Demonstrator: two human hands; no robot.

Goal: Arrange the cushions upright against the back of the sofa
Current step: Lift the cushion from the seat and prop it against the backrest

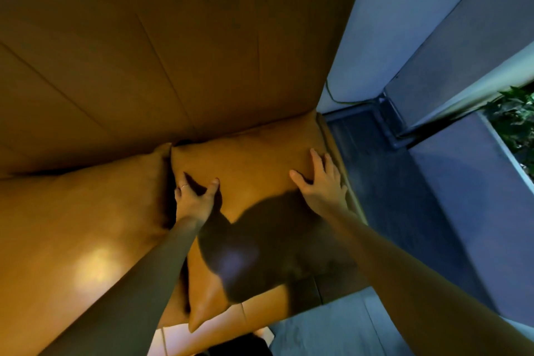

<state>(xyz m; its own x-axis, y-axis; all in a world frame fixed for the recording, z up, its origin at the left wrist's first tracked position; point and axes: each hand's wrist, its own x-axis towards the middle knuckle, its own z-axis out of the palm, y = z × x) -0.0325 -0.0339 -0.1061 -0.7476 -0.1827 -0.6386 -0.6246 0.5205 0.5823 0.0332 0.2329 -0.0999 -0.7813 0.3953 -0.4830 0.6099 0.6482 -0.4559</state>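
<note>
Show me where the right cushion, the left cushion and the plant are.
right cushion [254,170]: head view, on its lit front face.
left cushion [86,211]: head view, on the middle of its face.
plant [517,121]: head view, on its leaves.

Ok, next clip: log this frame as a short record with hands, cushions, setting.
left hand: flat on the right cushion's left edge, ring on one finger
right hand: spread flat on the right cushion's right side
right cushion: tan, against the wood panel wall
left cushion: tan, beside it, corners meeting
setting: plant at right
</note>
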